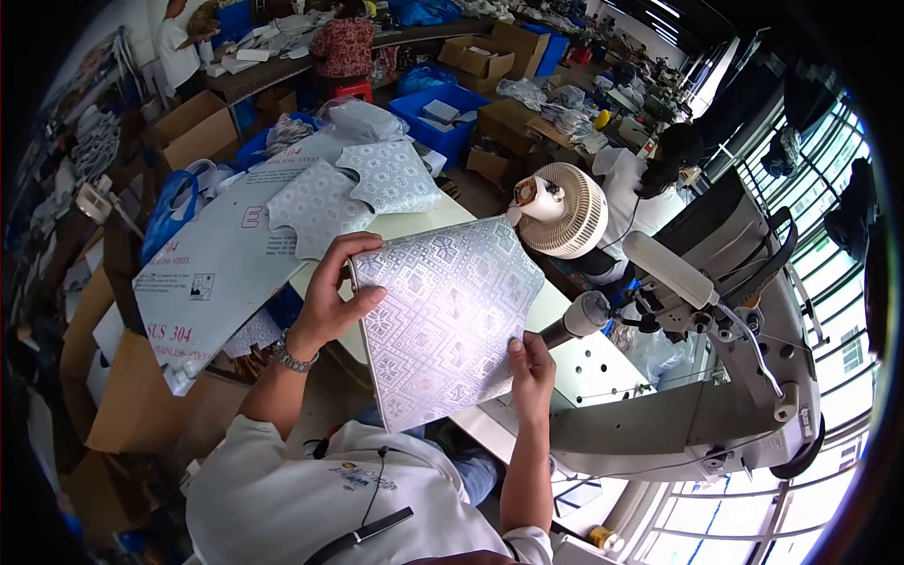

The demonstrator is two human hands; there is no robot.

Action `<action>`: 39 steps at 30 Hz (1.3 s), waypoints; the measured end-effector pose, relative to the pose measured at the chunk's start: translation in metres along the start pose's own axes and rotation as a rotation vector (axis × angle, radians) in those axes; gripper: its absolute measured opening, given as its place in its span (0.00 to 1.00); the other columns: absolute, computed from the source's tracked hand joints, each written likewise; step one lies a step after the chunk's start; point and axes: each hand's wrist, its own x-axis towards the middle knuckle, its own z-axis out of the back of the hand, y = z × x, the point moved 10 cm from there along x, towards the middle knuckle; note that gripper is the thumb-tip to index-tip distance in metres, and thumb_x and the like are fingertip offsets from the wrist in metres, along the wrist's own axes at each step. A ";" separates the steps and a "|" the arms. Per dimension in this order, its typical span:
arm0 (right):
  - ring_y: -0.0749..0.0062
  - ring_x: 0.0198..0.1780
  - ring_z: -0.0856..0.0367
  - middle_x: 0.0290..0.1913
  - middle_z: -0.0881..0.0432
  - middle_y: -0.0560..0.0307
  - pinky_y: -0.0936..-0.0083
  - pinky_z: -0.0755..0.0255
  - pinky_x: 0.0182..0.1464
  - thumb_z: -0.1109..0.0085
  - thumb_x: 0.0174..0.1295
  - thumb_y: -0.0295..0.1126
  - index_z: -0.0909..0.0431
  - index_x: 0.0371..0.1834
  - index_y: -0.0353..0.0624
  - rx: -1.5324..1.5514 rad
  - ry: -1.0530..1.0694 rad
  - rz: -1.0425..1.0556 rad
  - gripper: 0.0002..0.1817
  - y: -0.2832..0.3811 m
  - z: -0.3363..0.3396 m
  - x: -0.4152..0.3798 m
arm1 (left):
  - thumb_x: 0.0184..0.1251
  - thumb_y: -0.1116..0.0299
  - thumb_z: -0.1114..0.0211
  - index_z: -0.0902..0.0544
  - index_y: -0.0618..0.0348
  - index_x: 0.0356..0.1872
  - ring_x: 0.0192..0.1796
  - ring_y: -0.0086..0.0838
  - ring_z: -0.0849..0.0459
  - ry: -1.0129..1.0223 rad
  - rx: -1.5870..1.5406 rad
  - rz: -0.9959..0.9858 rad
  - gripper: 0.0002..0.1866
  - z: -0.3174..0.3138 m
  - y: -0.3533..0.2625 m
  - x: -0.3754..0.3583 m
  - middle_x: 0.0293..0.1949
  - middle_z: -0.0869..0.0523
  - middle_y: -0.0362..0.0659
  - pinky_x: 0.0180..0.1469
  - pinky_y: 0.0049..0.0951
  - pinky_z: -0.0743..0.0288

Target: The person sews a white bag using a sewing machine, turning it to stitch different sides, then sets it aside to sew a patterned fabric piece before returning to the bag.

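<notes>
Between my two hands is a silver-white patterned panel (452, 325), tilted up in front of my chest. My left hand (331, 297) grips its upper left edge, thumb on the front face and fingers behind. At the lower right edge, my right hand (532, 372) pinches it with the thumb on the face. The panel looks stiff, with a geometric woven-style design; its back is hidden. Beyond my left hand lie similar patterned cut pieces, a nearer piece (315, 202) and a farther one (391, 179), with curved notches in their edges.
A large printed sheet (221, 250) marked SUS 304 lies at the left. To the right stands an industrial sewing machine (678, 414), with a fan (574, 217) behind it. Blue bins (443, 122) and cardboard boxes (198, 132) are farther back. Several people work nearby.
</notes>
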 end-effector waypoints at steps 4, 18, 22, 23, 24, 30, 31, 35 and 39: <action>0.84 0.39 0.25 0.37 0.16 0.64 0.81 0.29 0.43 0.36 0.81 0.38 0.16 0.54 0.33 -0.056 -0.035 0.045 0.16 0.005 0.011 0.001 | 0.67 0.60 0.22 0.21 0.61 0.68 0.60 0.26 0.19 0.034 0.080 -0.024 0.32 0.003 -0.002 0.000 0.67 0.20 0.45 0.58 0.27 0.24; 0.86 0.38 0.29 0.34 0.19 0.68 0.83 0.33 0.40 0.38 0.82 0.41 0.15 0.47 0.33 0.104 -0.246 0.067 0.18 0.087 0.061 0.002 | 0.78 0.61 0.33 0.25 0.63 0.71 0.67 0.39 0.23 0.131 0.231 -0.282 0.27 -0.046 -0.077 0.076 0.67 0.22 0.51 0.69 0.39 0.29; 0.87 0.33 0.42 0.30 0.31 0.75 0.78 0.48 0.35 0.42 0.84 0.43 0.20 0.35 0.39 0.175 -0.469 0.083 0.20 0.065 0.113 0.006 | 0.79 0.57 0.32 0.22 0.54 0.69 0.51 0.28 0.20 0.297 0.448 -0.187 0.24 -0.113 -0.078 0.123 0.51 0.18 0.43 0.51 0.28 0.27; 0.87 0.32 0.44 0.30 0.33 0.75 0.76 0.51 0.34 0.43 0.84 0.42 0.21 0.34 0.40 0.239 -0.514 0.084 0.20 0.053 0.124 0.010 | 0.79 0.56 0.31 0.19 0.54 0.64 0.47 0.32 0.20 0.314 0.402 -0.184 0.20 -0.134 -0.076 0.137 0.45 0.18 0.42 0.51 0.33 0.26; 0.86 0.34 0.33 0.32 0.25 0.72 0.78 0.40 0.36 0.42 0.83 0.40 0.17 0.38 0.38 0.313 -0.527 0.067 0.17 0.031 0.138 0.017 | 0.78 0.56 0.31 0.16 0.54 0.59 0.43 0.36 0.19 0.334 0.357 -0.182 0.17 -0.157 -0.069 0.151 0.40 0.17 0.42 0.50 0.38 0.25; 0.62 0.48 0.11 0.53 0.11 0.46 0.67 0.20 0.55 0.53 0.84 0.41 0.18 0.63 0.28 0.516 -0.565 -0.204 0.24 -0.090 0.146 0.026 | 0.72 0.38 0.35 0.14 0.50 0.51 0.44 0.44 0.10 0.470 0.508 -0.408 0.26 -0.293 -0.012 0.192 0.37 0.09 0.45 0.52 0.49 0.20; 0.58 0.52 0.11 0.56 0.12 0.44 0.64 0.20 0.58 0.54 0.85 0.41 0.21 0.65 0.26 0.501 -0.610 -0.309 0.26 -0.107 0.141 0.016 | 0.70 0.38 0.35 0.13 0.50 0.47 0.45 0.44 0.08 0.523 0.512 -0.426 0.25 -0.315 -0.009 0.187 0.35 0.08 0.46 0.52 0.50 0.18; 0.56 0.57 0.12 0.61 0.14 0.40 0.61 0.20 0.61 0.57 0.86 0.41 0.25 0.69 0.24 0.460 -0.494 -0.298 0.27 -0.133 0.098 -0.010 | 0.62 0.57 0.32 0.12 0.52 0.39 0.37 0.47 0.10 0.504 0.522 -0.470 0.12 -0.332 -0.033 0.170 0.34 0.09 0.51 0.45 0.53 0.19; 0.56 0.55 0.13 0.59 0.14 0.41 0.62 0.21 0.59 0.56 0.86 0.41 0.24 0.67 0.25 0.511 -0.498 -0.368 0.26 -0.122 0.068 -0.019 | 0.55 0.54 0.28 0.12 0.59 0.43 0.42 0.52 0.11 0.807 0.670 -0.191 0.20 -0.355 -0.006 0.175 0.39 0.09 0.56 0.48 0.53 0.20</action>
